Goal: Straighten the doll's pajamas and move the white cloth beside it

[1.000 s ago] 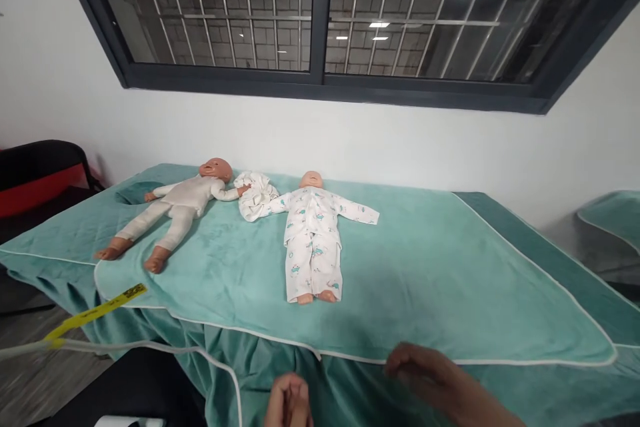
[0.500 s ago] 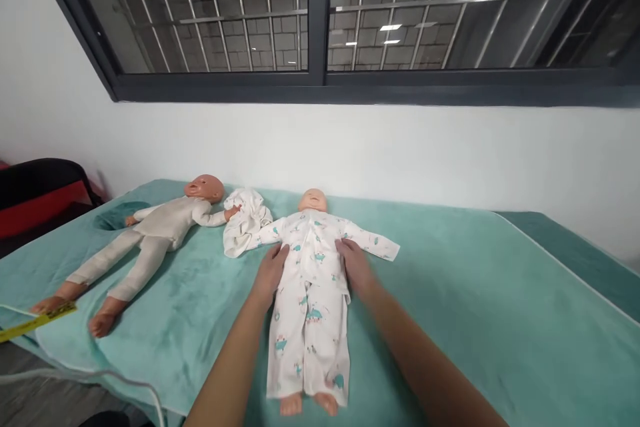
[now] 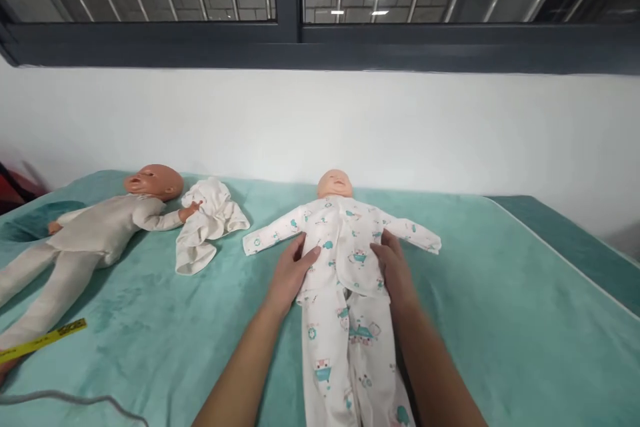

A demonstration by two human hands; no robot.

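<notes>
Bare forearms point(image 3: 240, 367) stretch over a green bed cover point(image 3: 505, 307) to a dressed doll point(image 3: 345, 253), face up at the clock's centre, with twelve o'clock at the white wall point(image 3: 320, 120). A cable point(image 3: 73, 399) trails at eight, where a sweeping arm might catch it. Patterned trousers point(image 3: 325, 347) run toward six; a small gap shows at the waist, and a tug on the pyjama top point(image 3: 360, 233) could widen it. The left hand point(image 3: 293, 273), at nine, and the right hand point(image 3: 395, 267), at three, each grasp a side of the torso, thumb in front; whether fingers reach beneath the back, this onlooker cannot tell. If they grip mainly loose fabric, the top may ride up, and the unsupported head point(image 3: 335, 183) could loll if lifted. One cuff point(image 3: 253, 242) lies just beside a crumpled white cloth point(image 3: 210, 213) at ten, a possible snag; past it lies a second doll point(image 3: 100, 230). On writing: a yellow strip point(image 3: 45, 339) at eight bears lettering and a code-like block, unreadable from here; no brand shows on the clothes.
</notes>
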